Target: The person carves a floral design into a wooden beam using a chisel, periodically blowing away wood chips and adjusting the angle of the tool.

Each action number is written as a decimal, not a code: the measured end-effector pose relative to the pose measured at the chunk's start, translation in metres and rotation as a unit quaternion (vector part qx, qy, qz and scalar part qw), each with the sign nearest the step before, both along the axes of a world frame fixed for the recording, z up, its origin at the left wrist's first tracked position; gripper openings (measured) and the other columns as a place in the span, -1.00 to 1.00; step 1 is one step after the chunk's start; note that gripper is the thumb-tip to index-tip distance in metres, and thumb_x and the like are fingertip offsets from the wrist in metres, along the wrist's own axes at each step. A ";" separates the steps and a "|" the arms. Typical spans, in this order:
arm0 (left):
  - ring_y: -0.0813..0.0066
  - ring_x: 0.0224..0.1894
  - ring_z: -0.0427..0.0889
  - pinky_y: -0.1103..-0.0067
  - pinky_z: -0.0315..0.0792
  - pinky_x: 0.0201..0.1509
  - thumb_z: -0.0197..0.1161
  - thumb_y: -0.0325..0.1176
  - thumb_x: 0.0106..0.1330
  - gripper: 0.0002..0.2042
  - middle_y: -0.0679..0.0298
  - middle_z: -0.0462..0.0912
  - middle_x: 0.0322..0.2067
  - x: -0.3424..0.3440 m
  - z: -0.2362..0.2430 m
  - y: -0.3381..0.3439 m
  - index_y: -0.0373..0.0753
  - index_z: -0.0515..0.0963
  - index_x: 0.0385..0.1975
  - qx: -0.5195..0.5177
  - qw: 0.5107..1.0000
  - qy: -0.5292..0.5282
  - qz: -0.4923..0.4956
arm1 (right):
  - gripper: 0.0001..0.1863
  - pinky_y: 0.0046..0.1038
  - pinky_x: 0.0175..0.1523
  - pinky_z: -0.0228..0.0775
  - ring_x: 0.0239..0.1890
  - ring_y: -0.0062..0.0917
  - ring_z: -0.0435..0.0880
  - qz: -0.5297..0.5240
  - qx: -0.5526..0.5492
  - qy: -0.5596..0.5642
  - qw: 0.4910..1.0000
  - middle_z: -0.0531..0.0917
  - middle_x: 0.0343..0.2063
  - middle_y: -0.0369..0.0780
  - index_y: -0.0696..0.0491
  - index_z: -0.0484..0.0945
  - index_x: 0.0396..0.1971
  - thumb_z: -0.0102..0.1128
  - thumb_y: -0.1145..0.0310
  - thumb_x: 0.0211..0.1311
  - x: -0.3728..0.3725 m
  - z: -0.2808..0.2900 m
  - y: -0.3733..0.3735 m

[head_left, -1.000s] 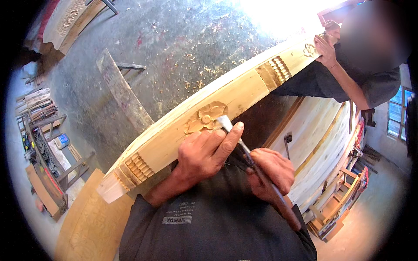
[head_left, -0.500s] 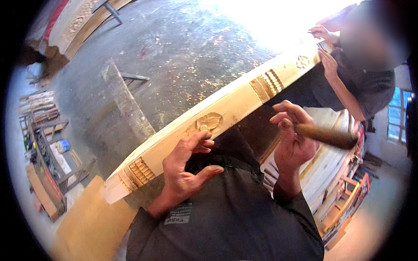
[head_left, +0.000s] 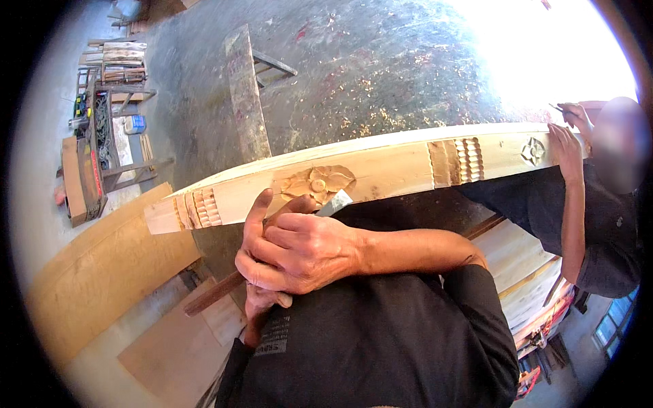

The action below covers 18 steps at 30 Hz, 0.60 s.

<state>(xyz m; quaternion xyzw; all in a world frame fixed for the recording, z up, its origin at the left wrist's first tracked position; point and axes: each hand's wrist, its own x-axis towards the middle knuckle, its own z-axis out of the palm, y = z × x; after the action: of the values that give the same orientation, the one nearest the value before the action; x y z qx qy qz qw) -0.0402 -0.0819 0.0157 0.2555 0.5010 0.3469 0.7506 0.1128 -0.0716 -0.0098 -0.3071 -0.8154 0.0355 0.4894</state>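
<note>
Chisel point(head_left: 335, 202) in right hand point(head_left: 303, 250) beside carved board point(head_left: 391, 171); left hand point(head_left: 261, 298) beneath, grip unclear.

I see a pale yellow beam point(head_left: 388, 166) with a carved flower point(head_left: 317, 185) and scalloped bands point(head_left: 469, 158), a silvery blade point(head_left: 335, 203), brown handle point(head_left: 216, 294), black shirt point(head_left: 394, 333).

The dark grey floor point(head_left: 197, 75), marked with small red stains, carries pale wood shavings point(head_left: 347, 126), scattered chiefly beyond the middle, and a narrow worn plank bench point(head_left: 248, 95) with a slanting leg; at far left, low wooden stands point(head_left: 139, 166) support stacked wooden strips point(head_left: 124, 54), a dark tangled heap point(head_left: 103, 126) and a blue-and-white container point(head_left: 135, 124)
</note>
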 end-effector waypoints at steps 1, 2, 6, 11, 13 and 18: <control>0.22 0.46 0.50 0.30 0.45 0.52 0.75 -0.01 0.07 0.19 -0.01 0.51 0.36 -0.003 -0.005 -0.004 -0.40 0.10 0.59 0.003 1.000 0.002 0.006 | -0.57 -0.47 -0.30 0.44 -0.38 -0.57 0.67 0.019 0.007 0.004 1.000 0.63 -0.29 -0.29 0.09 0.61 0.01 0.26 0.23 0.15 -0.002 -0.002 0.002; 0.22 0.46 0.50 0.30 0.45 0.51 0.75 -0.01 0.08 0.18 -0.01 0.51 0.35 -0.004 -0.009 -0.006 -0.40 0.11 0.59 0.007 1.000 0.003 0.010 | -0.54 -0.46 -0.28 0.48 -0.36 -0.54 0.68 0.038 0.009 0.018 0.999 0.64 -0.28 -0.26 0.14 0.61 0.00 0.26 0.23 0.11 -0.007 -0.009 0.004; 0.23 0.45 0.50 0.31 0.45 0.51 0.74 -0.01 0.09 0.17 0.00 0.51 0.34 -0.004 -0.007 -0.013 -0.39 0.11 0.58 0.016 0.999 0.032 0.006 | -0.51 -0.45 -0.22 0.56 -0.30 -0.49 0.73 0.074 -0.012 0.049 0.996 0.63 -0.30 -0.26 0.15 0.62 0.01 0.24 0.21 0.08 -0.010 -0.021 0.012; 0.24 0.44 0.50 0.32 0.45 0.49 0.73 -0.02 0.10 0.14 0.01 0.51 0.33 -0.003 0.002 -0.010 -0.39 0.12 0.57 0.047 0.995 0.085 -0.032 | -0.42 -0.43 -0.22 0.58 -0.31 -0.49 0.72 0.080 -0.014 0.101 0.992 0.62 -0.34 -0.30 0.14 0.64 0.07 0.24 0.17 0.03 -0.009 -0.022 0.016; 0.24 0.43 0.50 0.32 0.45 0.49 0.72 -0.03 0.10 0.14 0.02 0.51 0.33 -0.009 0.000 -0.015 -0.39 0.13 0.57 0.063 0.992 0.101 -0.044 | -0.38 -0.41 -0.23 0.58 -0.32 -0.49 0.71 0.082 -0.015 0.099 0.992 0.61 -0.35 -0.31 0.13 0.65 0.11 0.23 0.16 0.01 -0.011 -0.023 0.018; 0.25 0.42 0.51 0.33 0.45 0.48 0.71 -0.03 0.11 0.11 0.03 0.51 0.32 -0.023 0.000 -0.029 -0.38 0.13 0.56 0.104 0.980 0.148 -0.083 | -0.33 -0.41 -0.24 0.59 -0.34 -0.51 0.69 0.100 -0.031 0.071 0.992 0.61 -0.34 -0.31 0.12 0.66 0.17 0.21 0.14 0.01 -0.011 -0.023 0.021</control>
<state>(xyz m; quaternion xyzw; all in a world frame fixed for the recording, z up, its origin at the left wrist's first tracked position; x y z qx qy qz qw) -0.0633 -0.1105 0.0158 0.4212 0.5448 0.2919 0.6638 0.1021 -0.0509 -0.0329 -0.2358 -0.8039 0.1307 0.5302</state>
